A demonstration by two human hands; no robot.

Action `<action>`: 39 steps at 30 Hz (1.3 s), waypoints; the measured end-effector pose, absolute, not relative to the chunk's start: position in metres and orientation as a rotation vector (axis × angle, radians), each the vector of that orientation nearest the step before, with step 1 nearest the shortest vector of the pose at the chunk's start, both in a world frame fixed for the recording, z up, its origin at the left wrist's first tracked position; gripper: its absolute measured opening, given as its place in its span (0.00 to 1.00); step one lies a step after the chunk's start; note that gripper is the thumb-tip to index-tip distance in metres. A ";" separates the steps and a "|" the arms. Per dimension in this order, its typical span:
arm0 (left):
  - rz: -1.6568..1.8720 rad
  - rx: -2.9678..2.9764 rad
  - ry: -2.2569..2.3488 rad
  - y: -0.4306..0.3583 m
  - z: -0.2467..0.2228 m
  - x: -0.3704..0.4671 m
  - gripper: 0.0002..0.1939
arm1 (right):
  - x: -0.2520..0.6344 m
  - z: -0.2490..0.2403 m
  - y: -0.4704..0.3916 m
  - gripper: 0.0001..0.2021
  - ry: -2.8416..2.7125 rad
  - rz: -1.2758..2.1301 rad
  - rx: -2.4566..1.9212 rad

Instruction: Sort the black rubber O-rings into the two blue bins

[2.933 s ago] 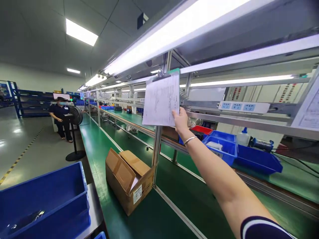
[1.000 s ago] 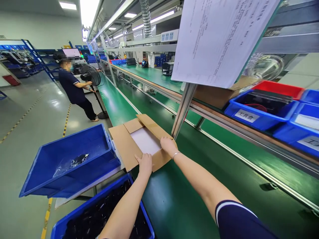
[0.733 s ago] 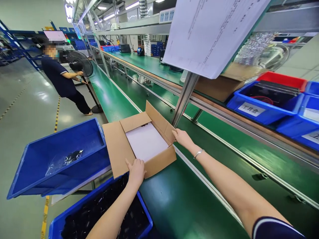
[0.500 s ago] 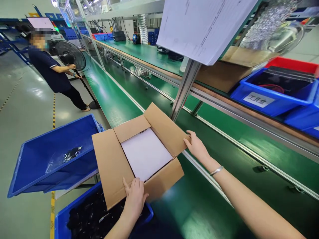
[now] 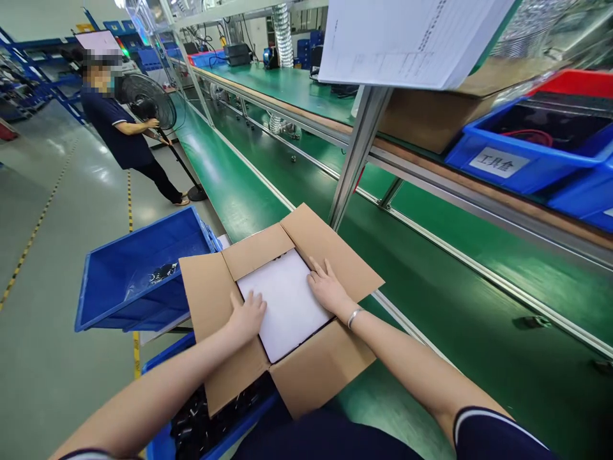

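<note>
In front of me stands a cardboard box (image 5: 230,351) with its flaps folded outward. A flat white sheet (image 5: 287,313) lies inside and fills the opening; whatever is under it is hidden. My left hand (image 5: 248,314) rests at the sheet's left edge, fingers spread over the white surface. Across from it, my right hand (image 5: 328,287) lies at the right edge of the opening with its fingers apart, near the right flap. Neither hand grips anything.
A blue bin (image 5: 143,275) with a bagged dark item stands left. Another blue bin (image 5: 163,441) holds several black parts below the box. A metal post (image 5: 354,160) rises ahead beside the green conveyor belt (image 5: 244,204). Further off, a person (image 5: 117,128) holds a standing fan (image 5: 148,102).
My right hand has left the outer corner of the right flap and moved inward to the opening. My left hand has moved from the near-left corner up onto the white sheet.
</note>
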State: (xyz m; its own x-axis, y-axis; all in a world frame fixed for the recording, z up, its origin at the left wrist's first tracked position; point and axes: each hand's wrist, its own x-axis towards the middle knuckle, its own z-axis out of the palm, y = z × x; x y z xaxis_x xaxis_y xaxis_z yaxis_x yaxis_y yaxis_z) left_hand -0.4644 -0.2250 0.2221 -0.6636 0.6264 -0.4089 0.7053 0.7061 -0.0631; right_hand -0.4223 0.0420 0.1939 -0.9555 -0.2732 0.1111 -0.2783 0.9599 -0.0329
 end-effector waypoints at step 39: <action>0.207 0.669 3.231 -0.256 0.201 -0.625 0.26 | -0.556 0.200 0.010 0.15 -3.307 0.726 -0.082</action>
State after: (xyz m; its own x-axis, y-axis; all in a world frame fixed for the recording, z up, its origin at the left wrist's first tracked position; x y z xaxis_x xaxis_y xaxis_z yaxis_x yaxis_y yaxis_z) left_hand -0.6251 -0.2558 0.2009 -0.9050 0.3828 0.1855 0.4034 0.9108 0.0883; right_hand -0.5559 0.0096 0.2001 -0.9689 -0.0058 -0.2476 0.0984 0.9083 -0.4066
